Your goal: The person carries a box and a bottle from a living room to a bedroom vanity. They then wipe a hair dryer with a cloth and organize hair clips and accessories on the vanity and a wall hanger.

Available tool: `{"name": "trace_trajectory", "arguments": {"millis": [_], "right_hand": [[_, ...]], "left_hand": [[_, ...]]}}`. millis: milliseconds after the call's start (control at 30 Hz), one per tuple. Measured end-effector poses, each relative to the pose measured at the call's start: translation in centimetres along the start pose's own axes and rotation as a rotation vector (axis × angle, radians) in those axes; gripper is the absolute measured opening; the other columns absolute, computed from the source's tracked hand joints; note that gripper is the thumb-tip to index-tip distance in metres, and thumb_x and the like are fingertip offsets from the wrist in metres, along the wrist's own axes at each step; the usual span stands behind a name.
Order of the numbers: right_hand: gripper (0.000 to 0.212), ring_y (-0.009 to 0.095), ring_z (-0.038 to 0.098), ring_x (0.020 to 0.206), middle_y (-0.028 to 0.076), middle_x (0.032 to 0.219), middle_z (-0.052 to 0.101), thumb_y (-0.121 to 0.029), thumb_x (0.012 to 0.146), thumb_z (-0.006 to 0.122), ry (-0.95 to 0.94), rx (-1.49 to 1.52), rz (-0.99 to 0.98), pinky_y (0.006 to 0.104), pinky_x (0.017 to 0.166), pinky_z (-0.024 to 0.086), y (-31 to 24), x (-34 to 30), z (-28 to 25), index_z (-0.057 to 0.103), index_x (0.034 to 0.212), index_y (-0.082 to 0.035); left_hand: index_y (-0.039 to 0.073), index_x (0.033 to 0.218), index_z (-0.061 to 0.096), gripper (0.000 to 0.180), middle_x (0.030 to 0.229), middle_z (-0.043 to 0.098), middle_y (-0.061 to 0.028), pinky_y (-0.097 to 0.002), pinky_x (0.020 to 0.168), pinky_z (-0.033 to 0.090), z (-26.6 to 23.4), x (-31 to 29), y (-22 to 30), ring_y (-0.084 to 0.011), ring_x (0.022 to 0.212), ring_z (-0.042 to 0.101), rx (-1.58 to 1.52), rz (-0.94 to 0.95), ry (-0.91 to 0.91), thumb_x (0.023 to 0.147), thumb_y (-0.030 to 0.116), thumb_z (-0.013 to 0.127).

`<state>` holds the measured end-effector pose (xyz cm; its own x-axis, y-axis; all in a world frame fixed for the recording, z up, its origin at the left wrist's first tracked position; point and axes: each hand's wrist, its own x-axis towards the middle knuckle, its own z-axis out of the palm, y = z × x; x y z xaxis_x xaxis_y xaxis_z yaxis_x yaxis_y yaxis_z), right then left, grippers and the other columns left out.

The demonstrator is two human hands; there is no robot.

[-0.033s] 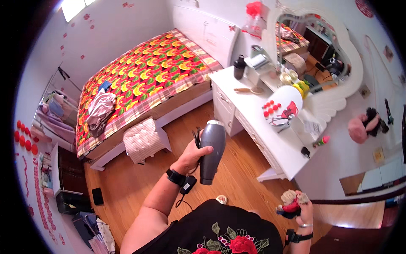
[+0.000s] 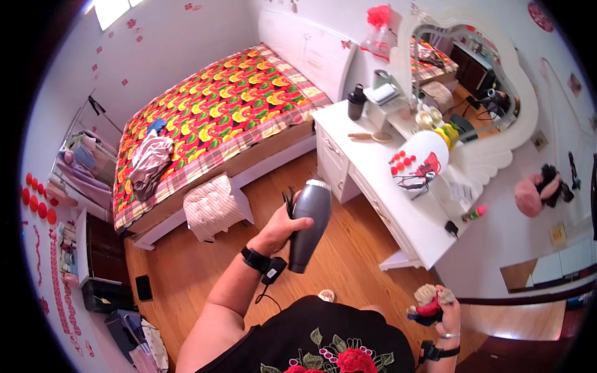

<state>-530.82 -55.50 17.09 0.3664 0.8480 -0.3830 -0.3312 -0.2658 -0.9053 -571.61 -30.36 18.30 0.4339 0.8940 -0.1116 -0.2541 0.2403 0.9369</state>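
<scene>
Bed (image 2: pixel 217 118) w/ bright patterned cover lies well beyond left hand (image 2: pixel 278 231), up-left. White dressing table (image 2: pixel 398 211) w/ mirror sits to right of that hand, above right hand (image 2: pixel 443 311). Small padded stool (image 2: pixel 212 208) just left of left hand. Left hand is wrapped round grey hair dryer (image 2: pixel 309 225), nozzle up, cord hanging below wrist. Right hand is closed on small red and beige soft toy (image 2: pixel 426 303), low at right.
</scene>
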Motion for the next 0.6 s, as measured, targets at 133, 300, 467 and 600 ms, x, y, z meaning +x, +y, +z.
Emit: {"name": "trace_trajectory", "arguments": {"millis": [133, 300, 467, 600], "right_hand": [[0.032, 0.021, 0.062, 0.099, 0.012, 0.110, 0.063, -0.010, 0.087, 0.064, 0.021, -0.078, 0.019, 0.0341, 0.089, 0.050, 0.3, 1.4, 1.8, 0.058, 0.114, 0.004], [0.027, 0.019, 0.063, 0.095, 0.011, 0.106, 0.064, -0.005, 0.086, 0.062, -0.008, -0.172, 0.099, 0.0338, 0.087, 0.051, 0.4, 4.9, 3.6, 0.059, 0.111, 0.005], [0.026, 0.017, 0.062, 0.093, 0.008, 0.103, 0.065, 0.003, 0.083, 0.060, -0.180, -0.178, 0.105, 0.0295, 0.087, 0.050, 0.1, 12.5, 7.3, 0.060, 0.109, 0.004], [0.025, 0.015, 0.060, 0.096, 0.006, 0.104, 0.064, 0.000, 0.083, 0.064, -0.113, -0.083, 0.107, 0.0296, 0.089, 0.048, 0.5, 18.3, 11.5, 0.062, 0.108, 0.003]], "left_hand": [[0.000, 0.135, 0.040, 0.084, 0.118, 0.056, -0.0091, -0.0293, 0.098, 0.039, -5.9, 1.6, 1.9, -0.0174, 0.109, 0.053, 0.471, -0.010, -0.011, 0.066, 0.024, 0.080], [-0.001, 0.134, 0.042, 0.086, 0.118, 0.057, -0.0143, -0.0318, 0.097, 0.042, -10.8, 6.1, 4.7, -0.0218, 0.109, 0.055, 0.891, 0.012, -0.052, 0.061, 0.019, 0.082], [-0.001, 0.134, 0.040, 0.091, 0.115, 0.057, -0.0161, -0.0351, 0.097, 0.042, -17.2, 11.3, 7.7, -0.0277, 0.110, 0.055, 1.158, 0.082, 0.122, 0.057, 0.022, 0.083], [-0.003, 0.137, 0.035, 0.095, 0.121, 0.053, -0.0172, -0.0367, 0.097, 0.042, -21.9, 16.3, 10.1, -0.0288, 0.113, 0.053, 1.162, 0.067, 0.332, 0.057, 0.016, 0.082]]}}
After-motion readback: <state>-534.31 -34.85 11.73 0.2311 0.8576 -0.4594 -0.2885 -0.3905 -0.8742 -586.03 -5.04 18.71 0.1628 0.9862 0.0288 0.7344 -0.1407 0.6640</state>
